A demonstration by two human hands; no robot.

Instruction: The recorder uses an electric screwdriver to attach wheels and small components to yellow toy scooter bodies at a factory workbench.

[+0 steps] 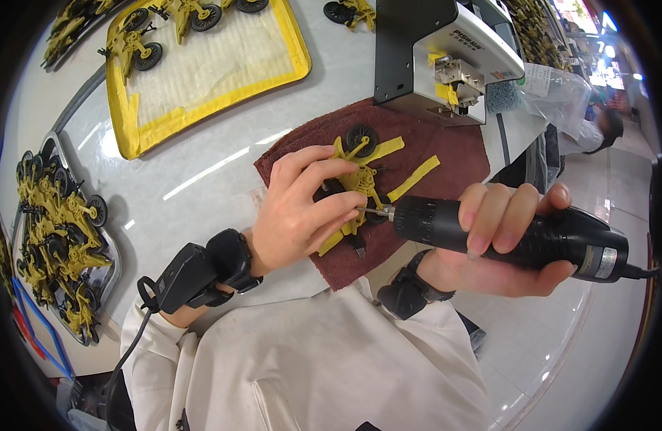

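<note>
A yellow toy motorcycle with black wheels lies on a dark red cloth in front of me. My left hand is closed on it, fingers over its frame, hiding part of it. In my right hand is a black corded electric screwdriver, held level with its tip pointing left. The bit meets the motorcycle beside my left fingertips; whether a screw sits there is hidden. Yellow tape strips lie on the cloth beside the motorcycle.
A black and white machine stands just beyond the cloth. Far left, a yellow-edged tray carries several motorcycles. A metal tray heaped with more sits at the left. A clear plastic bag and another person are at the right.
</note>
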